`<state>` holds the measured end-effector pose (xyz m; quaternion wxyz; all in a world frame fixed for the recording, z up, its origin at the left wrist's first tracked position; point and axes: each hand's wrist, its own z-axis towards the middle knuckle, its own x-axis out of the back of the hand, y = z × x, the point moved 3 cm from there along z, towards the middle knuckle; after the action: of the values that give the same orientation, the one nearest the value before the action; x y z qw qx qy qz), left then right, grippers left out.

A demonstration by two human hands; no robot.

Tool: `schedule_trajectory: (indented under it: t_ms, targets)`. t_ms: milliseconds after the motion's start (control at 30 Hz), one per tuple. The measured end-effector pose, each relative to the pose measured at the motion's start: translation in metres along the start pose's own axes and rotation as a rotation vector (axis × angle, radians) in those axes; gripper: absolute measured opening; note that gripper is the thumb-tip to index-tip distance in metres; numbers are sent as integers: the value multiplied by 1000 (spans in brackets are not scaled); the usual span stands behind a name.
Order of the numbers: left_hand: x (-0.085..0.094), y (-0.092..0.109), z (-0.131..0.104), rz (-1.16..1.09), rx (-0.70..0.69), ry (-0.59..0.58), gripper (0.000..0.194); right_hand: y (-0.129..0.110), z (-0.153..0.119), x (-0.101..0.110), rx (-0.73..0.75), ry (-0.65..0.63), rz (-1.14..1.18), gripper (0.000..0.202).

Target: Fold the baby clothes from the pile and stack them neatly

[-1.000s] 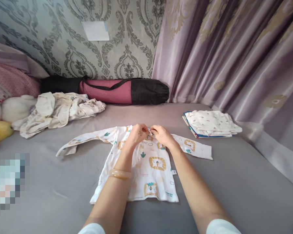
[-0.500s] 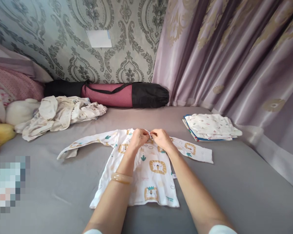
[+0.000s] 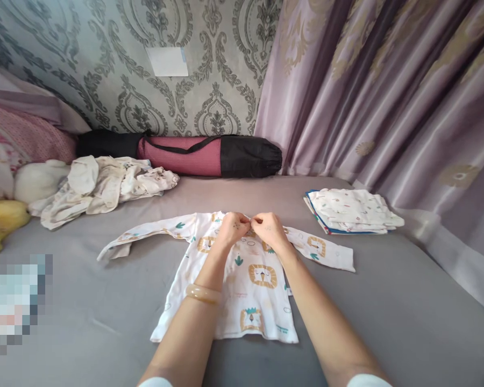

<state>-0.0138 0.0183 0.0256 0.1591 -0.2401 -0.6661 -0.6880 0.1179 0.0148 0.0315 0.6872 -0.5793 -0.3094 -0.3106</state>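
Observation:
A small white long-sleeved shirt (image 3: 237, 290) printed with lion faces and green leaves lies spread on the grey bed sheet (image 3: 84, 301), its hem towards me. Both sleeves reach out sideways; the left one bends a little at the cuff. At the neckline my left hand (image 3: 234, 228) pinches the shirt's collar, a pale bangle round that forearm. Close beside it, almost touching, my right hand (image 3: 268, 230) pinches the collar too. The fingertips cover the bit of collar between them, so any fastener there is hidden.
Folded printed clothes (image 3: 353, 210) form a stack at the right. Crumpled cream clothes (image 3: 108, 185) lie at the left, near a white plush toy (image 3: 40, 180) and a yellow one (image 3: 4, 220). A pink and black rolled bag (image 3: 181, 156) rests along the wall, beside the purple curtain (image 3: 326, 91).
My fingertips have drawn slightly closer together at the collar. The whole view has shifted a little; the shirt lies as before.

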Motion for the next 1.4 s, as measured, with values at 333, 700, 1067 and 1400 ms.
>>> schedule_trajectory:
  t_ms: [333,700,1067,1400]
  targets:
    - [0,6,-1,84,-34,16,27,10,2,-7,-71,42,156,13]
    - [-1,-6,0,-285,141,-49,15,26,9,-19,-24,-10,443,21]
    - [-8,-28,11,-622,367,-108,11,9,-1,3,333,-49,115,16]
    - [-6,-25,9,-575,280,-57,8,11,2,-1,182,-1,40,11]
